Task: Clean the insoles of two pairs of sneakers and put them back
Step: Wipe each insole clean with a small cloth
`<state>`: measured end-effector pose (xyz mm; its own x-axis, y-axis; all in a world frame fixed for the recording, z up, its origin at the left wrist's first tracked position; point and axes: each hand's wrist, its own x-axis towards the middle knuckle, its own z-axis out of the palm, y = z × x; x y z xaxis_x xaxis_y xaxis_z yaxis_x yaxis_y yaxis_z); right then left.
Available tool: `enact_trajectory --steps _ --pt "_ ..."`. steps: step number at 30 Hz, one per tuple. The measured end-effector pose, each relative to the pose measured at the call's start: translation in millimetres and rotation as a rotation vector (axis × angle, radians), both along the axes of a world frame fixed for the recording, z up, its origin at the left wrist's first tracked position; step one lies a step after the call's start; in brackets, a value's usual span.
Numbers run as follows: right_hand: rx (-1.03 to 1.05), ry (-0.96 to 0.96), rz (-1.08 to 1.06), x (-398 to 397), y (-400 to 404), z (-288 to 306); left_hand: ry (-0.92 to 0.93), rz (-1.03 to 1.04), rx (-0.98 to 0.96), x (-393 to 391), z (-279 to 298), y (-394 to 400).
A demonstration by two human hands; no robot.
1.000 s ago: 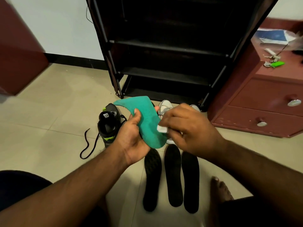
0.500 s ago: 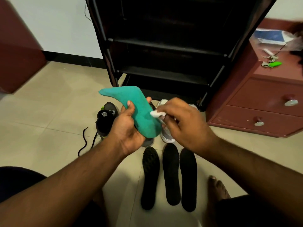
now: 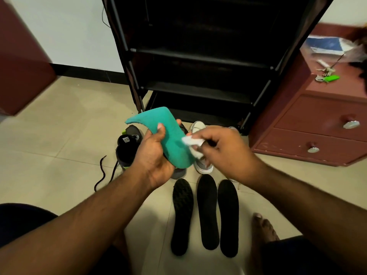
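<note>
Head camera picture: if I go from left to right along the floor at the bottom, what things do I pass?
Loose black shoelace → bumpy black insole → middle black insole → right black insole → the person's bare foot.

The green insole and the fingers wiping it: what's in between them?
In the head view, a small white wipe lies between the green insole and the right hand, which pinches it against the insole. The left hand grips the insole.
</note>
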<state>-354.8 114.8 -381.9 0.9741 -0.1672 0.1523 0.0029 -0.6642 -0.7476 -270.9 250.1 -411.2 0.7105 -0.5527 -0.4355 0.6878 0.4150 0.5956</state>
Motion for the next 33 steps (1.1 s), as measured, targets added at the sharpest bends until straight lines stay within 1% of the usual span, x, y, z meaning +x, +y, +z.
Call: enact_trajectory --steps 1,2,3,4,6,8,10,11,14,15,17,19,20,21,24,26,27,28,31,32,33 --pt "-0.059 -0.038 -0.084 3 -6 -3 -0.026 -0.004 0.043 -3 0 -2" --pt "-0.156 -0.057 -0.122 5 -9 -7 -0.042 -0.001 0.070 -6 0 -3" --pt "-0.237 -0.055 -0.124 5 -8 -13 -0.042 0.002 0.074 -10 1 -5" --pt "-0.275 -0.044 -0.114 3 -3 -20 -0.034 0.016 0.058 -12 2 -6" --pt "-0.231 -0.057 -0.079 -4 11 -26 -0.010 0.067 0.018 -12 4 -6" --pt "-0.190 -0.114 0.070 -14 27 -24 0.001 0.130 0.003 -7 2 -6" --pt "-0.222 -0.128 0.218 -19 33 -20 0.014 0.170 -0.007 -4 0 -8" --pt "-0.253 -0.140 0.223 -16 29 -20 0.026 0.186 -0.009 -2 0 -8" --pt "-0.314 -0.171 0.063 -6 7 -27 0.031 0.220 -0.005 3 0 -10" --pt "-0.328 -0.180 0.044 -5 5 -27 0.032 0.232 0.005 4 0 -10" --pt "-0.374 -0.190 0.144 -9 11 -26 0.050 0.240 0.015 4 0 -9" --pt "-0.465 -0.156 0.319 -17 23 -23 0.066 0.210 0.007 3 -2 -7" --pt "-0.497 -0.135 0.351 -17 21 -23 0.072 0.208 0.003 2 -3 -7" --pt "-0.513 -0.125 0.334 -12 14 -24 0.073 0.215 0.004 2 -3 -7" --pt "-0.578 -0.145 0.151 2 -18 -22 0.057 0.217 -0.003 0 0 -7" --pt "-0.599 -0.183 0.078 2 -26 -21 0.051 0.174 -0.001 -2 4 -6" --pt "-0.597 -0.218 0.100 1 -21 -18 0.047 0.144 0.020 -3 4 -5" --pt "-0.615 -0.250 0.178 -3 -13 -18 0.051 0.108 0.035 -5 3 -5" --pt "-0.792 -0.287 0.535 -15 9 -21 0.083 0.009 0.010 -6 0 -4" --pt "-0.806 -0.268 0.572 -14 5 -20 0.090 -0.021 0.004 -7 0 -3" --pt "-0.792 -0.248 0.544 -11 -3 -18 0.097 -0.040 0.005 -6 1 -3"
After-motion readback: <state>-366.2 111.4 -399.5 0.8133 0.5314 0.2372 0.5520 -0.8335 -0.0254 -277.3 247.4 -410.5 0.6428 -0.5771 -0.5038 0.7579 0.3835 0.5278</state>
